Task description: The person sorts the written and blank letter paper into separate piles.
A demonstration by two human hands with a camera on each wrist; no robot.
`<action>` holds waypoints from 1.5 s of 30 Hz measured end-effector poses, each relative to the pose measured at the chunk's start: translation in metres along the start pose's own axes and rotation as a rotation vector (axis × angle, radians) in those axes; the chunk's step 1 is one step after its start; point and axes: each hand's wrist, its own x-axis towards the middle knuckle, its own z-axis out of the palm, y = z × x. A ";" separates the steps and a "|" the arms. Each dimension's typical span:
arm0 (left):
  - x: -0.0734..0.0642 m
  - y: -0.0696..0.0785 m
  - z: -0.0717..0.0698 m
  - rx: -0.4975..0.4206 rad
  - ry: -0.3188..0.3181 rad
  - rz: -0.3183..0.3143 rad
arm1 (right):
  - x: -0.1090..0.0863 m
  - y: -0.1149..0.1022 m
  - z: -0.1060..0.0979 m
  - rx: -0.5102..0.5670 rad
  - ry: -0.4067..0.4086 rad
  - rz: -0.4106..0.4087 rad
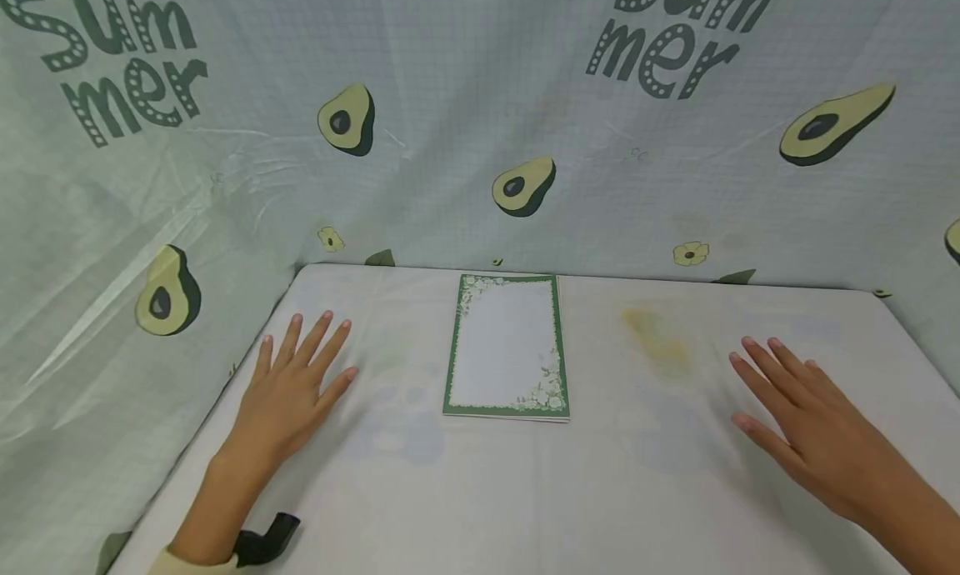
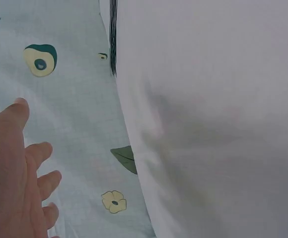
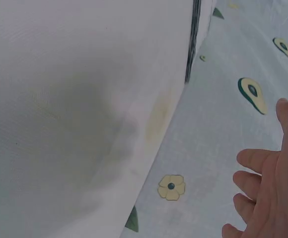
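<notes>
Near the back middle of the table lies a rectangular pad or thin stack of sheets (image 1: 504, 346), with a green border, white flowers at two corners and a blank white centre. My left hand (image 1: 285, 396) is to its left, palm down with fingers spread and straight, holding nothing. On the far right my right hand (image 1: 813, 429) has its fingers extended too, and it also holds nothing. Neither hand touches the pad. In the left wrist view the left hand (image 2: 15, 168) shows at the left edge; the right wrist view has the right hand (image 3: 273, 183) at its right edge.
A white cloth covers the table (image 1: 480, 500), with a yellowish stain (image 1: 660, 342) right of the pad. Behind and to the left hangs a pale curtain (image 1: 442, 75) printed with avocados and lettering. A black strap or tube-like piece (image 1: 266, 542) sits by the left wrist.
</notes>
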 end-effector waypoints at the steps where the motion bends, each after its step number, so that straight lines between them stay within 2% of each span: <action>1: 0.000 0.001 0.000 -0.002 -0.003 0.000 | 0.001 -0.001 0.000 0.000 -0.002 -0.003; 11: 0.004 0.004 -0.001 -0.004 -0.023 -0.004 | 0.011 -0.011 0.004 0.024 0.013 -0.059; 19: 0.002 0.002 0.001 -0.026 -0.002 0.000 | 0.015 -0.018 0.007 0.011 -0.008 -0.074; 32: 0.006 0.003 0.001 -0.260 -0.037 0.007 | 0.022 -0.027 0.008 0.023 0.014 -0.110; 37: 0.008 0.005 0.004 -0.386 -0.084 0.003 | 0.027 -0.031 0.011 0.043 0.004 -0.111; 40: 0.010 0.007 0.006 -0.450 -0.111 0.005 | 0.030 -0.034 0.012 0.093 -0.041 -0.066; 45: 0.012 0.014 0.009 -0.594 -0.173 -0.010 | 0.034 -0.040 0.013 0.206 -0.185 0.063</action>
